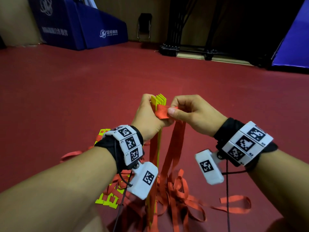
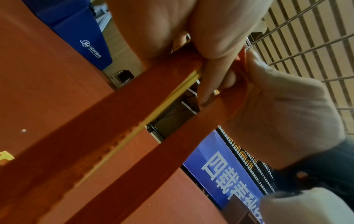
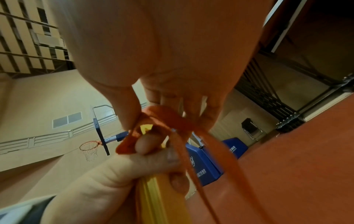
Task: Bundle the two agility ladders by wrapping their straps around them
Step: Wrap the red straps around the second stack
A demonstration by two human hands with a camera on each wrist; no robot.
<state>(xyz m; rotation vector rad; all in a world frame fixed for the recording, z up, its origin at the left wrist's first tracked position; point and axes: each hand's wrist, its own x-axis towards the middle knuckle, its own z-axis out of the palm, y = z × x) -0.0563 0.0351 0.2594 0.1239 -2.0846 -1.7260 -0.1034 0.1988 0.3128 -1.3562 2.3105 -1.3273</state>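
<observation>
My left hand grips a stack of yellow ladder rungs held upright, their tops poking above my fingers. A red strap crosses the stack near its top, and my right hand pinches this strap between thumb and fingers right beside the left hand. More red strap lengths hang down from the hands to a tangled heap on the floor. The second ladder, yellow rungs with red straps, lies flat on the floor under my left forearm. The right wrist view shows the pinched strap and the yellow stack.
The floor is red sports flooring. Blue padded mats stand at the back left, a folding chair against the wall, a black wheeled frame at the back right, and a blue panel at the far right.
</observation>
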